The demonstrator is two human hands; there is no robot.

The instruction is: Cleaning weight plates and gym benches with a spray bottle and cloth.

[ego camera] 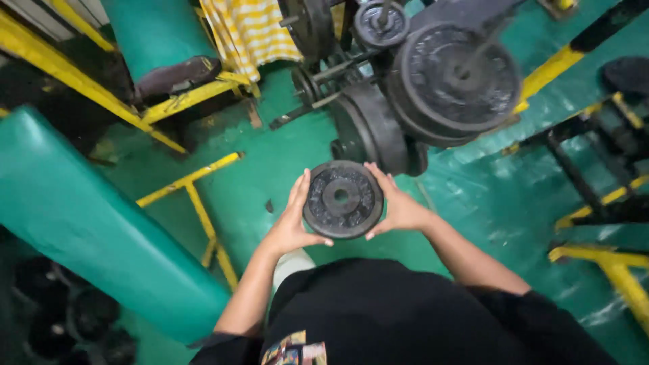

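While palms face, hands (294, 226) clasp plate (343, 199)

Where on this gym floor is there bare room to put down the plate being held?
Bare green floor lies between the yellow frame and the rack of weight plates; another bare patch sits right of the right hand. It is crowded around the rack. Both hands, left hand included, grip the small plate.

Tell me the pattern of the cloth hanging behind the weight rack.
Yellow and white checks; the cloth shows at the top of the head view.
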